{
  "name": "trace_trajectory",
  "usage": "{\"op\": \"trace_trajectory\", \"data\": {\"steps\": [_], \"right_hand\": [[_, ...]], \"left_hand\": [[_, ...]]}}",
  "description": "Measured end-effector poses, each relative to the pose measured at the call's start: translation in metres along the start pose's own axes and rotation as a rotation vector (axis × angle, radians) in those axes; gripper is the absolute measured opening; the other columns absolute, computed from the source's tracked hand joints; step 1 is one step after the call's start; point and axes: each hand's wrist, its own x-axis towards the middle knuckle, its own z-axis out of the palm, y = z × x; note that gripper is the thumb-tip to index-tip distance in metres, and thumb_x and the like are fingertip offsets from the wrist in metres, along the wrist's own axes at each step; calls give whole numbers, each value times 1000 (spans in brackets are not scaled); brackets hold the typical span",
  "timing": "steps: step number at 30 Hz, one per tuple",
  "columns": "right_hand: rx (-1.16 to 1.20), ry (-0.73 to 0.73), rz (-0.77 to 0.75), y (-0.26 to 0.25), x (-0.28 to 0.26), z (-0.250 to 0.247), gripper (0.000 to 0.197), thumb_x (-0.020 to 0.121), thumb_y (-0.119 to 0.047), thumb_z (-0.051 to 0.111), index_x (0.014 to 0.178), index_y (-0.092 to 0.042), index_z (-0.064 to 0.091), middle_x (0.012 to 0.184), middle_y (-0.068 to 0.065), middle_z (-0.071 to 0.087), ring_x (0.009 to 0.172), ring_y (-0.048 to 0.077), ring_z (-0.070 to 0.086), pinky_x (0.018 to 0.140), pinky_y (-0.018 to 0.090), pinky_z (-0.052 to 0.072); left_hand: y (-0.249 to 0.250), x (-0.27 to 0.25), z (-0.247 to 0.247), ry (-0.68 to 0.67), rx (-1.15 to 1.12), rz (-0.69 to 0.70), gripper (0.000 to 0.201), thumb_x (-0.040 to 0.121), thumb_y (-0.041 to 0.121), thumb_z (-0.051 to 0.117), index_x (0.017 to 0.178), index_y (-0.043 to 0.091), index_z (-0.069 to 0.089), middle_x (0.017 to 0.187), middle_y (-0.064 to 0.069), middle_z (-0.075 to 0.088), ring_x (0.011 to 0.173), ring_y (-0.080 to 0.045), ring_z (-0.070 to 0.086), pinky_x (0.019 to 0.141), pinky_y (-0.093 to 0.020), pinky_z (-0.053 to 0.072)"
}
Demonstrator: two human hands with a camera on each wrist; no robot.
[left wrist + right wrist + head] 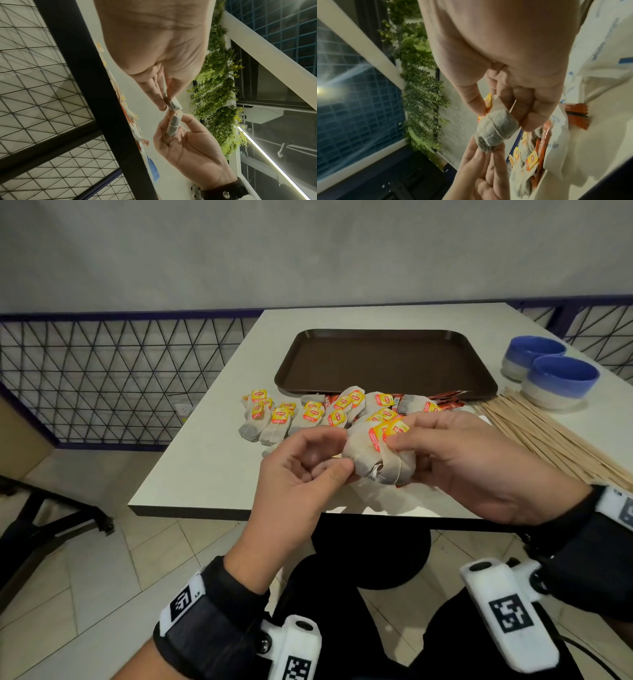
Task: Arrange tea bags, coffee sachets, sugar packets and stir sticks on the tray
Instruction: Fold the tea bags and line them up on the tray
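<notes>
Both hands hold a small bundle of tea bags (375, 455) with yellow-and-red tags just above the table's near edge. My left hand (342, 453) pinches the bundle's left end, and my right hand (404, 457) grips its right side, thumb on the tags. The right wrist view shows the bundle (496, 129) between right thumb and fingers. A bare brown tray (383, 361) lies farther back. Loose tea bags (287, 416) are spread in front of it, with orange coffee sachets (448, 402) behind them. Wooden stir sticks (548, 436) lie to the right. White sugar packets (373, 493) lie under the hands.
Two blue-and-white bowls (561, 378) stand at the table's right, beyond the stir sticks. A dark wire-mesh railing (120, 378) runs along the left, beside the table. The white table (191, 470) ends just below my hands.
</notes>
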Motion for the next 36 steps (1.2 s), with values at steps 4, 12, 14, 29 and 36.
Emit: {"op": "trace_trajectory", "data": {"steps": [4, 12, 14, 29, 36], "right_hand": [[17, 7, -4, 2, 2, 1, 20, 91, -11, 70, 108, -1, 73, 107, 18, 77, 91, 26, 73, 89, 45, 57], [164, 7, 113, 6, 5, 1, 9, 90, -11, 71, 100, -11, 70, 98, 17, 74, 80, 24, 73, 64, 33, 61], [147, 9, 103, 6, 4, 0, 10, 90, -11, 71, 100, -11, 71, 98, 17, 75, 82, 24, 74, 65, 34, 60], [50, -21, -16, 7, 0, -2, 14, 90, -12, 71, 102, -9, 78, 106, 14, 78, 91, 23, 74, 83, 40, 59], [-96, -52, -84, 5, -3, -6, 27, 87, -9, 75, 113, -17, 71, 96, 10, 80, 74, 13, 75, 60, 21, 54]], "left_hand": [[-3, 1, -3, -23, -20, -60, 36, 76, 13, 84, 108, 21, 72, 117, -9, 74, 113, -26, 69, 91, -41, 58], [0, -4, 6, 26, 57, -69, 41, 72, 3, 83, 111, 13, 75, 73, 11, 67, 74, -7, 61, 69, -22, 55], [0, -2, 6, 38, 64, -76, 39, 76, -2, 80, 111, 13, 75, 72, 12, 67, 73, -3, 60, 71, -20, 54], [2, -2, 3, 35, 29, -96, 37, 86, -11, 68, 113, 12, 75, 95, -16, 77, 85, -20, 74, 85, -27, 58], [3, 0, 1, 17, -177, -206, 27, 85, -8, 66, 107, 4, 77, 102, -23, 71, 89, -30, 73, 79, -31, 61]]}}
